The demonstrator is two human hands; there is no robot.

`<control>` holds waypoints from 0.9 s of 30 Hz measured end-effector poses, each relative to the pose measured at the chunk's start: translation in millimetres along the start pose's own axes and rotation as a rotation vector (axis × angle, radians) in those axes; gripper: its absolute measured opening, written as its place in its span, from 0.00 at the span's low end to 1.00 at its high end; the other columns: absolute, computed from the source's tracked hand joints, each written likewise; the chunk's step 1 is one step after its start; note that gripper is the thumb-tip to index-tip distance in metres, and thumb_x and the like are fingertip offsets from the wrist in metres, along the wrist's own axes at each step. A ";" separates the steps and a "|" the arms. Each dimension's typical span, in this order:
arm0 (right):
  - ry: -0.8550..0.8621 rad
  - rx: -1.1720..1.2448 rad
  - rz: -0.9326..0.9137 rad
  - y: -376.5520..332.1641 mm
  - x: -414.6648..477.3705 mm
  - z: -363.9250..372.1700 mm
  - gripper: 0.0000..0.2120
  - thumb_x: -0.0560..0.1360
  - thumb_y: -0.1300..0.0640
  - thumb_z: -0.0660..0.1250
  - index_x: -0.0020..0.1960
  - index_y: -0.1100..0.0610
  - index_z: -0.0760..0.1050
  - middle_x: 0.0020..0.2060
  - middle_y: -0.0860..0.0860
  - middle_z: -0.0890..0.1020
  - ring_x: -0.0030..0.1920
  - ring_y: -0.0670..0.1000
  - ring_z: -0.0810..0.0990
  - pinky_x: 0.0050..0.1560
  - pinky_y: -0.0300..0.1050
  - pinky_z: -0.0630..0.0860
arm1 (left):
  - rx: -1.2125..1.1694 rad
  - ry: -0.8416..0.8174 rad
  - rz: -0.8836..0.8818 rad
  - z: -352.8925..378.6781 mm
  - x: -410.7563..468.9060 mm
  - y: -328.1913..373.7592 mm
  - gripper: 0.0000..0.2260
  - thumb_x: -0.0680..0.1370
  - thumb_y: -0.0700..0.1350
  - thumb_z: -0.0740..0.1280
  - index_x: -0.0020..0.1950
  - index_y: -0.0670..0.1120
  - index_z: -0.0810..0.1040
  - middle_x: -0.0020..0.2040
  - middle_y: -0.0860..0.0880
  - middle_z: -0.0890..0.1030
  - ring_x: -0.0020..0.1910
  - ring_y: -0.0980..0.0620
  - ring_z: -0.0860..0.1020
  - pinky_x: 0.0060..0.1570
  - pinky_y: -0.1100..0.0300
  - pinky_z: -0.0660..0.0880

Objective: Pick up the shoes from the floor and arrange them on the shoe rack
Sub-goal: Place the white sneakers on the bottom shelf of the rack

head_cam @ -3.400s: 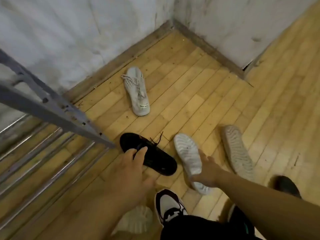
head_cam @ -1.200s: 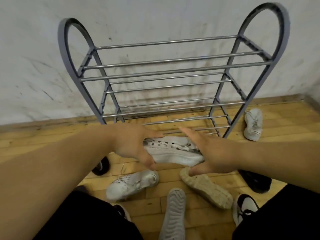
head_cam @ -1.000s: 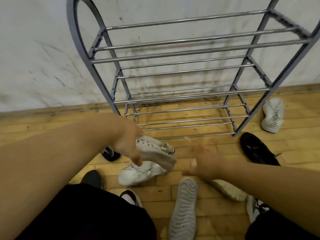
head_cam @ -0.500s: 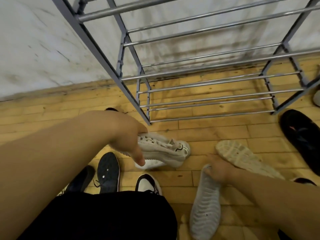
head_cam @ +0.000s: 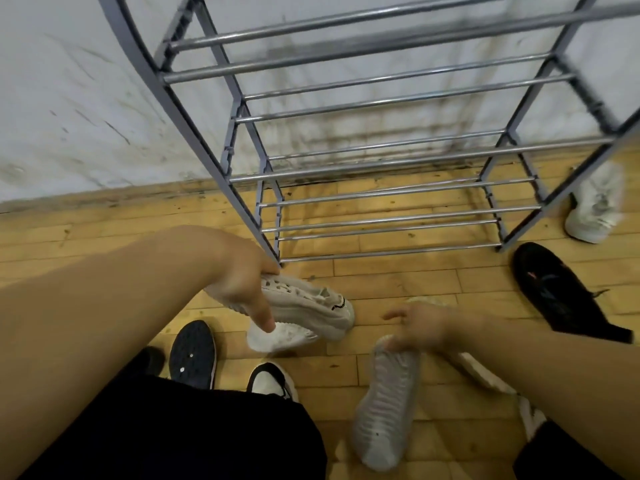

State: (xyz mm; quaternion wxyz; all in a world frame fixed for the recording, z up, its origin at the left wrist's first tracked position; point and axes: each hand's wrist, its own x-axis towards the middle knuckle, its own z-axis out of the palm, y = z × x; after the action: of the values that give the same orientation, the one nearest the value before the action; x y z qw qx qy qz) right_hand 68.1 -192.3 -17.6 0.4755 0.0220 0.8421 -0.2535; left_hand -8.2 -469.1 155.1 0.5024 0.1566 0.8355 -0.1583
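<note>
Left to right: dark shoe [head_cam: 193, 355], sole up, on the wooden floor [head_cam: 398, 282]. Left hand [head_cam: 242, 289] grips a beige sneaker [head_cam: 308, 306] above a white shoe [head_cam: 277, 337], before the empty shoe rack [head_cam: 381, 147]. Right hand [head_cam: 420, 327] closes on the toe of a sole-up grey sneaker [head_cam: 384, 403]. Black shoe [head_cam: 557, 292] and white sneaker [head_cam: 595, 206] lie beside the rack's right leg.

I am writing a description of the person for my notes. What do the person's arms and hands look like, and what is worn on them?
Both forearms are bare; no sleeve shows on either. The left hand and the right hand have no gloves. I see no watch, ring or bracelet. Dark black clothing covers the lap below the arms.
</note>
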 end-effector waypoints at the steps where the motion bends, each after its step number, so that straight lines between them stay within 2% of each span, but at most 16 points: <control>1: -0.003 -0.013 -0.039 -8.9 -18.6 -14.5 0.39 0.72 0.46 0.77 0.79 0.44 0.65 0.65 0.52 0.76 0.63 0.53 0.77 0.65 0.50 0.76 | -0.020 0.016 0.009 -2.6 -5.5 -0.1 0.40 0.65 0.73 0.74 0.73 0.59 0.70 0.62 0.56 0.75 0.57 0.49 0.72 0.62 0.50 0.70; 4: 0.005 -0.215 -0.176 -30.3 -84.6 -58.6 0.41 0.75 0.45 0.75 0.81 0.42 0.58 0.60 0.48 0.77 0.55 0.50 0.78 0.52 0.43 0.75 | -0.030 0.089 0.046 -11.2 -23.8 -0.3 0.44 0.64 0.72 0.75 0.77 0.62 0.67 0.71 0.56 0.73 0.65 0.49 0.73 0.68 0.48 0.69; 7: 0.149 -0.403 -0.281 -31.6 -161.3 -96.3 0.40 0.76 0.48 0.75 0.81 0.39 0.57 0.61 0.42 0.76 0.55 0.46 0.76 0.49 0.40 0.72 | -0.057 0.169 0.095 -20.6 -46.0 3.0 0.49 0.63 0.69 0.78 0.80 0.62 0.62 0.76 0.56 0.68 0.73 0.49 0.69 0.71 0.49 0.65; 9: 0.268 -0.439 -0.327 -21.6 -209.3 -114.7 0.38 0.77 0.53 0.74 0.80 0.37 0.60 0.59 0.40 0.74 0.56 0.43 0.76 0.53 0.36 0.73 | -0.088 0.247 0.147 -24.6 -60.9 4.6 0.50 0.63 0.67 0.80 0.80 0.63 0.60 0.76 0.57 0.68 0.74 0.50 0.68 0.70 0.53 0.64; 11: 0.404 -0.433 -0.368 -9.4 -246.7 -127.7 0.36 0.78 0.57 0.73 0.78 0.34 0.61 0.59 0.37 0.74 0.55 0.35 0.75 0.51 0.27 0.71 | -0.109 0.330 0.187 -25.7 -73.1 4.3 0.50 0.63 0.65 0.81 0.80 0.63 0.60 0.72 0.59 0.69 0.70 0.53 0.70 0.66 0.58 0.64; 13: 0.533 -0.378 -0.386 -1.3 -272.9 -136.5 0.38 0.77 0.57 0.74 0.74 0.29 0.59 0.59 0.32 0.72 0.53 0.28 0.73 0.48 0.24 0.69 | -0.141 0.430 0.230 -24.2 -81.9 3.2 0.49 0.60 0.67 0.81 0.77 0.67 0.63 0.68 0.64 0.72 0.65 0.57 0.73 0.66 0.58 0.68; 15: 0.620 -0.293 -0.424 -0.1 -287.3 -142.3 0.41 0.76 0.57 0.76 0.72 0.26 0.58 0.56 0.31 0.72 0.53 0.31 0.76 0.50 0.29 0.73 | -0.197 0.500 0.267 -21.4 -88.9 2.2 0.50 0.56 0.70 0.80 0.75 0.73 0.62 0.67 0.66 0.72 0.64 0.59 0.74 0.66 0.56 0.70; 17: 0.709 -0.263 -0.463 -1.3 -295.2 -144.2 0.45 0.73 0.57 0.78 0.71 0.21 0.56 0.55 0.30 0.74 0.56 0.41 0.79 0.59 0.42 0.78 | -0.244 0.582 0.316 -18.6 -93.4 1.0 0.47 0.56 0.70 0.80 0.72 0.76 0.63 0.66 0.67 0.74 0.63 0.62 0.75 0.63 0.58 0.72; 19: 0.761 -0.251 -0.495 -0.5 -301.6 -142.6 0.48 0.71 0.57 0.80 0.72 0.21 0.56 0.54 0.31 0.75 0.56 0.44 0.79 0.64 0.51 0.78 | -0.301 0.625 0.367 -18.2 -101.3 0.5 0.46 0.56 0.71 0.80 0.71 0.78 0.64 0.66 0.68 0.75 0.63 0.65 0.75 0.62 0.61 0.72; 24: 0.855 -0.251 -0.548 1.3 -314.0 -140.8 0.51 0.69 0.57 0.82 0.73 0.21 0.55 0.51 0.37 0.75 0.51 0.44 0.78 0.60 0.49 0.79 | -0.370 0.719 0.418 -16.0 -114.0 1.6 0.45 0.53 0.78 0.74 0.68 0.81 0.64 0.68 0.68 0.74 0.66 0.64 0.74 0.67 0.55 0.73; 27: 0.897 -0.326 -0.559 2.9 -319.5 -143.1 0.51 0.69 0.57 0.81 0.73 0.22 0.54 0.49 0.40 0.75 0.48 0.44 0.76 0.54 0.46 0.78 | -0.391 0.738 0.441 -15.6 -116.4 2.5 0.45 0.55 0.75 0.77 0.70 0.79 0.64 0.69 0.67 0.74 0.68 0.63 0.74 0.68 0.52 0.72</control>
State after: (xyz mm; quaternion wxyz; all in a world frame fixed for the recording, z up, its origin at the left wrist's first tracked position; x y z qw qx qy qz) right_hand 130.6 -60.5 300.7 -0.0181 -0.1707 0.9642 -0.2023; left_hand 32.4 -472.2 265.3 0.2137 0.2787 0.9191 0.1788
